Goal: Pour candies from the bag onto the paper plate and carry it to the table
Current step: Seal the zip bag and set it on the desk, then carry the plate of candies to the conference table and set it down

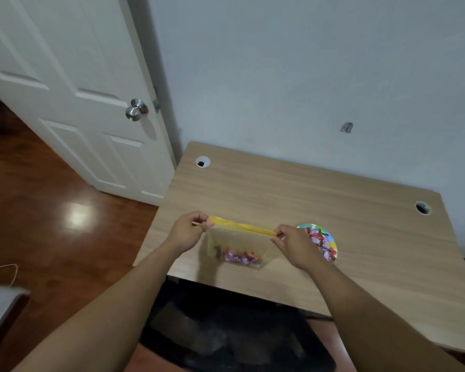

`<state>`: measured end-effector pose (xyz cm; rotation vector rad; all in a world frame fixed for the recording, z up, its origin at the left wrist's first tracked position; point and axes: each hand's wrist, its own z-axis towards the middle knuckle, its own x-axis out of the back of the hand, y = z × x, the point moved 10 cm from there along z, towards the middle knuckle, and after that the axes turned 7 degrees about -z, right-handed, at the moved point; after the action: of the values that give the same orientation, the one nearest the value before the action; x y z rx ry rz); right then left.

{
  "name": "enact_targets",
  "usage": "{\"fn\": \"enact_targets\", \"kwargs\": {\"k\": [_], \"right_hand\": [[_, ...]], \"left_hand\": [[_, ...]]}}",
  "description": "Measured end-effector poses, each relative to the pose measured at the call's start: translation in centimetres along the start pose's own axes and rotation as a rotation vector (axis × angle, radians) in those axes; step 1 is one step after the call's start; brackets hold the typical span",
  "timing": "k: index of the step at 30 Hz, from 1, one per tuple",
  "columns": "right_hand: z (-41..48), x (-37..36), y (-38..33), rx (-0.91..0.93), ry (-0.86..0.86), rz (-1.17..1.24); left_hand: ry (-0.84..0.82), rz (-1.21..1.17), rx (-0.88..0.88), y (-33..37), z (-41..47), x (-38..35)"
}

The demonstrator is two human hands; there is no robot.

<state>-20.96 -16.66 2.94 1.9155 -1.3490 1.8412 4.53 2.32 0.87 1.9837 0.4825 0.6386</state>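
A clear zip bag (239,242) with a yellow seal strip hangs upright just above the wooden desk (306,200). Several pink and red wrapped candies (238,256) lie in its bottom. My left hand (187,231) pinches the strip's left end and my right hand (295,244) pinches its right end. Just right of the bag, a colourful paper plate (330,241) rests on the desk with several candies (320,241) on it; my right hand covers part of the plate.
The desk stands against a pale wall and has a cable hole at each back corner (202,162) (422,208). A white door (73,98) with a metal knob stands to the left over a glossy wood floor. A dark mat (226,331) lies under the desk's front edge.
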Motion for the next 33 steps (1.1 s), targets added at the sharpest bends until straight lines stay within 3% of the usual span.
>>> {"fn": "enact_targets", "kwargs": {"k": [12,21,28,31,33], "right_hand": [[2.8,-0.5,4.2,-0.119,0.045,0.155],[-1.2,1.2,17.5,-0.415,0.051,0.230],[-5.5,-5.5,32.1,-0.773,-0.200,0.309],[-6.8,-9.6,35.0,-0.812,-0.342,0.403],[-6.9,-10.6,35.6,-0.825,-0.330,0.472]], "left_hand": [[0.092,-0.203,0.093,-1.2,3.5,-2.9],[-0.054,-0.202,0.185,-1.8,4.0,-14.2],[-0.165,-0.055,0.252,-4.2,4.3,-24.3],[-0.220,0.055,0.280,-6.3,4.3,-27.6],[-0.237,0.101,0.295,-7.3,4.1,-29.2]]}}
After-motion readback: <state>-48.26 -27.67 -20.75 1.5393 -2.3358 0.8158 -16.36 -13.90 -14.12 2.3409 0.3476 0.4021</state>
